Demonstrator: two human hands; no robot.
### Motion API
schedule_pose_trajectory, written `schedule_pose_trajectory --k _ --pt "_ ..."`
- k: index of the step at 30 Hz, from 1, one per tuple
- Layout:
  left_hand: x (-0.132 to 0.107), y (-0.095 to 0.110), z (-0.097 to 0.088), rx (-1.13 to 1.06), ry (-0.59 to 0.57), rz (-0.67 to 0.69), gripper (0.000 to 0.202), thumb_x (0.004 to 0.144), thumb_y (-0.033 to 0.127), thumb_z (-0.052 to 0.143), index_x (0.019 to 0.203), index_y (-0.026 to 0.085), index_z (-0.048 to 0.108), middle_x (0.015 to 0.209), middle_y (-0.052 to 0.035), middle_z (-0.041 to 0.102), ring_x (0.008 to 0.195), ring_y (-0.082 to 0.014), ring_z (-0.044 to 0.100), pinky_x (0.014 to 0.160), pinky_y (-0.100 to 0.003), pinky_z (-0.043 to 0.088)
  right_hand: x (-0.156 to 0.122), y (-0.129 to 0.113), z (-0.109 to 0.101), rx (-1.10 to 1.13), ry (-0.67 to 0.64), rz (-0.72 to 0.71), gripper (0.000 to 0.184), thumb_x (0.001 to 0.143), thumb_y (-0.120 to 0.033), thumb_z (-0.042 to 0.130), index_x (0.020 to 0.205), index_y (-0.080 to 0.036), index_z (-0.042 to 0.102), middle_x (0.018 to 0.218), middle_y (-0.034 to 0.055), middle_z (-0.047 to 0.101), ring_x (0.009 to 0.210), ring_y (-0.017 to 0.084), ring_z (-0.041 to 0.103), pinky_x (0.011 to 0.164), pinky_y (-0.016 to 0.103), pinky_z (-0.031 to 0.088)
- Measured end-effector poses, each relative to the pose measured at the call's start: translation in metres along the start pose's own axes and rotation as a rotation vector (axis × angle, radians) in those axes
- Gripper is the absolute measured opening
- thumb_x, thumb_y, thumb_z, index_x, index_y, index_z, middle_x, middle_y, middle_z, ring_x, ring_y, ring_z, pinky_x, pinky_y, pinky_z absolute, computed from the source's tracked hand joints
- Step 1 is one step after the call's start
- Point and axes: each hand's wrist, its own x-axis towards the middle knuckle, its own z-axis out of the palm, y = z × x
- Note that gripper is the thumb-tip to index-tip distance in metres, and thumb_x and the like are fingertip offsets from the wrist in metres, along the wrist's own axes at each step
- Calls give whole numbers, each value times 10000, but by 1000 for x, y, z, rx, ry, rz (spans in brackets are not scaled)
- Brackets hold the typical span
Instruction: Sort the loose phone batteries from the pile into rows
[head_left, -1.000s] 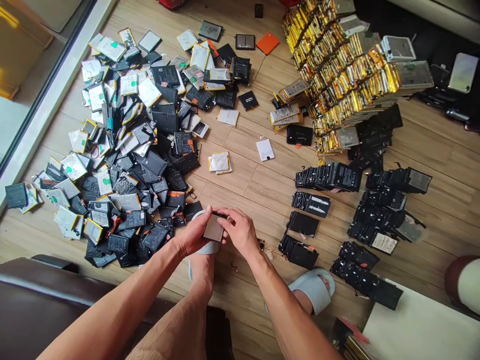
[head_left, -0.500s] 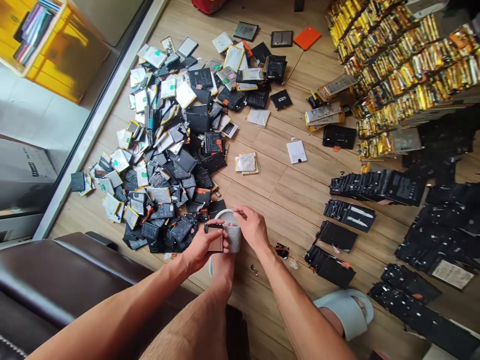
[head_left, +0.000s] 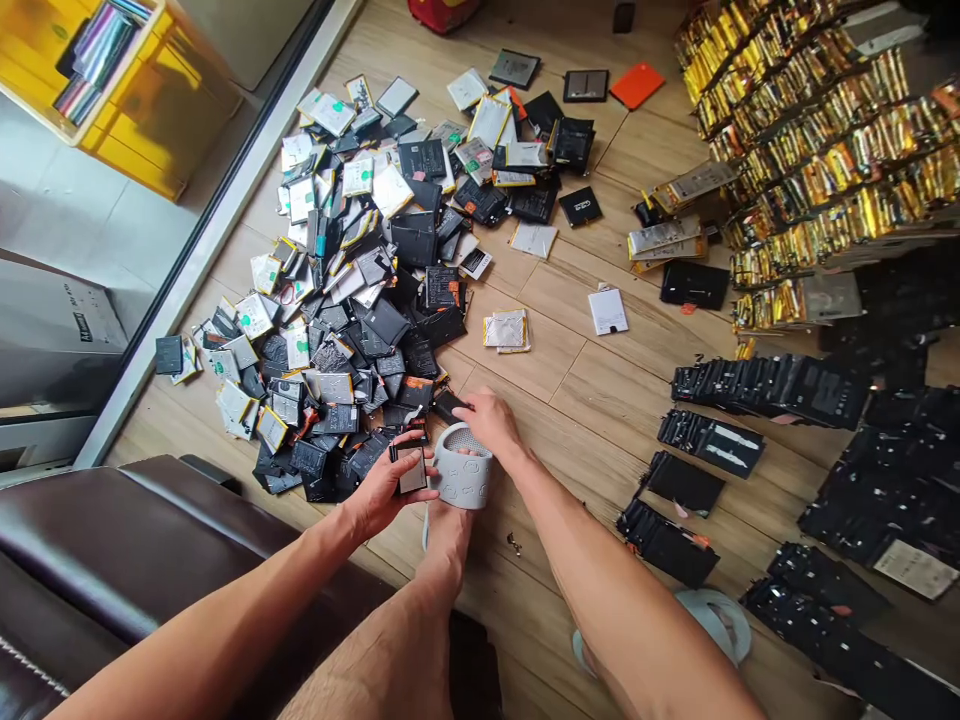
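My left hand [head_left: 379, 485] is closed around a phone battery [head_left: 411, 470] with a pale face and dark edges. It is held just left of the grey slipper [head_left: 461, 480] on a foot. Beyond the slipper, my right hand [head_left: 487, 425] reaches to a black phone battery [head_left: 447, 403] at the near right edge of the pile. Its fingers close on that battery's right end; the thumb side is partly hidden. To the left spreads a loose heap of black, white and silver batteries [head_left: 386, 325].
Rows of upright gold-edged batteries [head_left: 840, 160] stand at the upper right. Black batteries [head_left: 772, 385] form stacked rows below them. A white battery [head_left: 607, 312] lies alone on the wooden floor. A brown leather seat [head_left: 150, 560] and a yellow crate [head_left: 150, 120] border the left side.
My right hand has moved forward from above the slipper to the black battery at the heap's edge. My left hand has shifted slightly left, still holding its battery. The view has shifted somewhat.
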Motion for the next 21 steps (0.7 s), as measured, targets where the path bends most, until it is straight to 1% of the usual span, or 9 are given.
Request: schedule_pose_trajectory --k 2,4,5,7,10,14,17,19,21 --pt "-1 5 6 -31 -51 12 530 822 207 811 1300 282 594 1169 -75 663 944 -227 722 729 -416 672 -10 23 -12 276 90 75 341 948 -516 631 825 -201 679 937 69 663 844 207 656 784 341 578" --pt "-1 10 13 -57 -81 38 549 808 170 812 1301 288 601 1176 -76 666 960 -230 723 750 -414 668 -28 38 -20 606 133 144 472 912 -674 593 845 -208 634 883 34 646 781 191 653 715 325 603" --pt "-1 12 17 -66 -92 57 563 808 163 809 1314 296 601 1182 -77 667 968 -233 723 757 -415 667 -38 41 -22 725 115 162 508 887 -721 591 858 -215 619 872 24 644 766 191 664 698 326 611" --pt "-1 16 25 -84 -115 90 600 810 157 806 1351 314 597 1196 -78 667 986 -238 721 782 -423 662 -57 39 -23 854 52 187 526 850 -751 622 875 -226 616 876 20 662 755 209 699 677 337 617" --pt "-1 20 37 -115 -152 107 680 811 155 810 1418 338 563 1241 -83 669 1030 -250 712 843 -465 649 -76 23 -18 903 4 239 527 819 -749 668 943 -237 664 881 39 718 723 244 729 630 356 615" --pt "0 21 47 -115 -138 95 735 815 176 818 1468 346 527 1331 -94 666 1083 -252 696 905 -448 621 -87 2 -4 897 44 273 538 804 -739 687 955 -223 690 831 55 742 674 251 728 590 362 608" --pt "3 21 48 -103 -137 95 717 802 162 824 1451 304 556 1310 -97 687 1072 -248 698 936 -434 608 -91 -6 5 868 89 292 491 842 -703 660 928 -220 680 773 42 712 604 223 703 542 336 581" --pt "4 20 47 -102 -142 84 724 783 139 828 1442 285 565 1289 -104 698 1051 -260 707 924 -452 615 -93 -8 8 865 95 273 437 860 -644 664 969 -221 684 797 38 718 623 209 703 576 324 585" --pt "6 20 45 -106 -126 72 738 762 112 830 1430 284 568 1271 -104 702 1013 -262 720 888 -461 630 -94 -6 7 870 71 211 391 846 -556 703 1048 -222 688 896 46 746 726 208 720 679 324 602"
